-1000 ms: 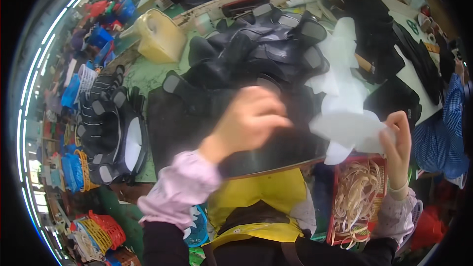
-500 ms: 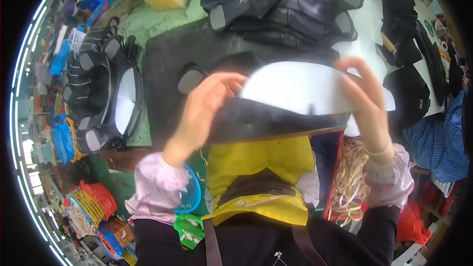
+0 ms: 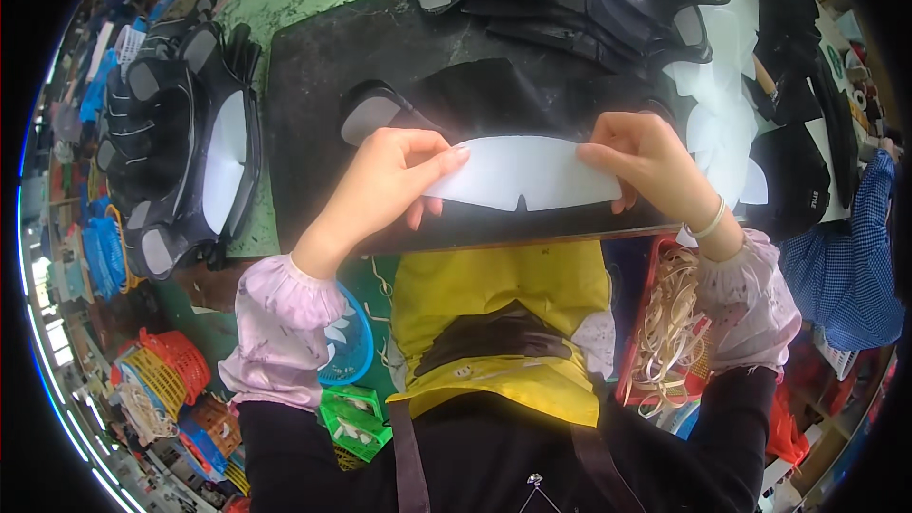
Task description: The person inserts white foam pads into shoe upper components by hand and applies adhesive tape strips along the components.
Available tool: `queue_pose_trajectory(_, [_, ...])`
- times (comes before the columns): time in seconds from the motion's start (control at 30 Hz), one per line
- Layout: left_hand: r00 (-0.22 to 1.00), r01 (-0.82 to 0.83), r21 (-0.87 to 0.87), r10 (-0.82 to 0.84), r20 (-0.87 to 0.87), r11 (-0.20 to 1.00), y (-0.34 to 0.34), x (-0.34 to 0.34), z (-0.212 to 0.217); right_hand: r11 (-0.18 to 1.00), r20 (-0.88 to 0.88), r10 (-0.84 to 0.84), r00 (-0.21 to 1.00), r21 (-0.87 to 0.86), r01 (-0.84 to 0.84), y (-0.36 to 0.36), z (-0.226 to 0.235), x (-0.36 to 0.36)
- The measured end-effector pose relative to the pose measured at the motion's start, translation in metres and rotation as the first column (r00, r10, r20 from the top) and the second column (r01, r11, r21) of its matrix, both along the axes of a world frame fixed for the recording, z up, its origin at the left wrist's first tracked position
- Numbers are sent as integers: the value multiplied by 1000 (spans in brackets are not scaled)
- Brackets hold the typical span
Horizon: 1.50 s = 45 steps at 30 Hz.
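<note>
Between my two hands is a curved white sheet piece (image 3: 521,171) with a small notch in its lower edge. My left hand (image 3: 404,176) pinches its left end, thumb on top. The right end is gripped by my right hand (image 3: 646,157), also with the thumb on top. Beneath the piece, a black shoe-upper-like piece (image 3: 475,95) with a grey patch at its left end (image 3: 373,120) lies on the dark work board (image 3: 309,133); the white piece and my hands cover part of it.
Stacked black pieces (image 3: 579,9) lie at the back, with loose white pieces (image 3: 717,85) to their right. Another black stack (image 3: 180,142) is at the left. Below the table edge are a blue basket (image 3: 366,347), a green basket (image 3: 351,427) and a red basket of pale strips (image 3: 665,332).
The white piece has come lower and slightly left, and now lies level between both hands. My right hand has closed onto its right end, and the head view has shifted.
</note>
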<state>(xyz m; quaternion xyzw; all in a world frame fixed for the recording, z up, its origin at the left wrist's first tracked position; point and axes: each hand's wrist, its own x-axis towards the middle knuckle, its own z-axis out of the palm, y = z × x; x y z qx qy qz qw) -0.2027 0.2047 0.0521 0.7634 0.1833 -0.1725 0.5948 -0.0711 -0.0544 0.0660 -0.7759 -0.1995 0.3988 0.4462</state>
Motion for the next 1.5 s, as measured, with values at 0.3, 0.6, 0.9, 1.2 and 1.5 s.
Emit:
queue_pose_trajectory(0.3, [912,168,868,-408,43,467,-8,11,26,925,718,354,599,-363,-111,7,1,-8])
queue_pose_trajectory(0.6, [625,-140,640,-434,649,755,-35,2,-17,900,896,81,436,122,-418,18,-15,-26])
queue_pose_trajectory(0.9, [475,-166,684,-551,687,710,-19,15,-29,874,956,94,277,54,-483,31,-23,-18])
queue_pose_trajectory(1.2, [288,128,777,-773,566,617,3,-12,-25,703,878,435,199,-192,-685,9,-3,-31])
queue_pose_trajectory(1.5, [444,-625,730,-644,623,276,87,-82,106,970,888,-204,413,240,-36,-67,34,7])
